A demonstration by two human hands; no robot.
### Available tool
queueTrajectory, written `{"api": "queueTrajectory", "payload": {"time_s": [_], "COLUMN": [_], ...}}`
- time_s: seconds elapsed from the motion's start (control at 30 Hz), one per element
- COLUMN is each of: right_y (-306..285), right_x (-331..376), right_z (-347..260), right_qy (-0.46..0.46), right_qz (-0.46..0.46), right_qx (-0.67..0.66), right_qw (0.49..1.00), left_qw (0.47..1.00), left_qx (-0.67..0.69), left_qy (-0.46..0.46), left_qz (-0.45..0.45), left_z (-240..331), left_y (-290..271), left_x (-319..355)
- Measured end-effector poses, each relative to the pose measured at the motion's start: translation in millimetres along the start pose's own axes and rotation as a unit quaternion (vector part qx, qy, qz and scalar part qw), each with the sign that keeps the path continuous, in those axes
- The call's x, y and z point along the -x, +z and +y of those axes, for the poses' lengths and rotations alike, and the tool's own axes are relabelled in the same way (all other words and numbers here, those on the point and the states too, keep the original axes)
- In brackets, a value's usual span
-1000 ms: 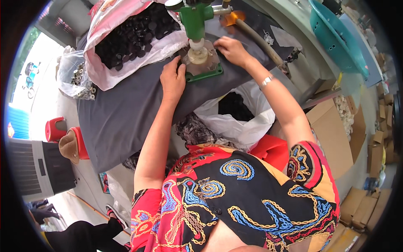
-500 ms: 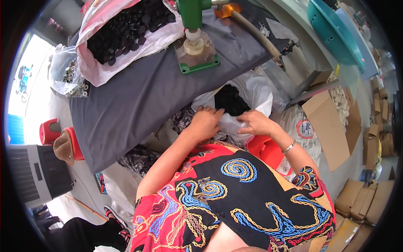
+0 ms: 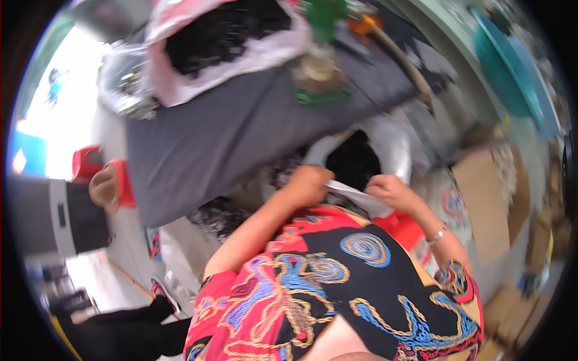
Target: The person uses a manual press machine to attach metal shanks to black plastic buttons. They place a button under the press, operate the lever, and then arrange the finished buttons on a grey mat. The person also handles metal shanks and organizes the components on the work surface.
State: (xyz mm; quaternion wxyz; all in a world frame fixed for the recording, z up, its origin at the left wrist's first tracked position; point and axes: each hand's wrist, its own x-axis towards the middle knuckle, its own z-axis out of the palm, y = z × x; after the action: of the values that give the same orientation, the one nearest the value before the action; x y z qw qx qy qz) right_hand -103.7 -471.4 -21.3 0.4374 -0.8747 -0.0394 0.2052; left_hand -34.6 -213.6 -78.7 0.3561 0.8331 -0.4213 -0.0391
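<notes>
A white plastic bag (image 3: 395, 141) stands with its mouth spread wide in front of my body, beside the edge of the grey-covered table (image 3: 229, 132). Inside it lies a mass of black pieces (image 3: 355, 161), too blurred to make out singly. My left hand (image 3: 308, 183) is closed on the near left part of the bag's rim. On the near right part, my right hand (image 3: 391, 191) pinches the same rim, which stretches between the two hands. Some of my fingertips are hidden by folded plastic and motion blur.
On the table stand a large pink-white sack (image 3: 171, 81) of black pieces, a clear bag of small metal parts (image 3: 138, 90) and a green hand-press-like machine (image 3: 323, 96). A red stool (image 3: 123, 183) with a brown hat (image 3: 103, 188) is at left. Cardboard (image 3: 481, 204) stands at right.
Both hands have closed on the bag's near rim and pulled it taut between them; before, the fingers were looser. The whole view has shifted, so the scene sits farther right and is blurred.
</notes>
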Motion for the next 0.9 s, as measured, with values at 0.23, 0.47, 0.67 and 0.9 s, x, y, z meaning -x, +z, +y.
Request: {"api": "queueTrajectory", "payload": {"time_s": [0.23,0.47,0.67,0.9], "right_y": [-51.0,-57.1,-47.9,8.2], "right_x": [-115.1,-141.7,-84.5,-125.1], "right_z": [112.9,188.4,42.2,-135.1], "right_qy": [0.236,0.068,-0.032,-0.237], "right_qz": [0.169,0.325,0.258,0.175], "right_qx": [0.361,0.085,0.011,-0.088], "right_qw": [0.886,0.94,0.966,0.951], "left_qw": [1.0,0.996,0.998,0.963], "left_qx": [0.016,0.023,0.027,0.259], "left_qy": [0.009,0.056,0.049,-0.029], "left_qz": [0.001,0.059,-0.009,0.068], "left_z": [-4.3,-5.3,0.7,18.0], "left_y": [10.6,0.6,-10.0,-136.5], "left_x": [-3.5,10.5,18.7,27.2]}}
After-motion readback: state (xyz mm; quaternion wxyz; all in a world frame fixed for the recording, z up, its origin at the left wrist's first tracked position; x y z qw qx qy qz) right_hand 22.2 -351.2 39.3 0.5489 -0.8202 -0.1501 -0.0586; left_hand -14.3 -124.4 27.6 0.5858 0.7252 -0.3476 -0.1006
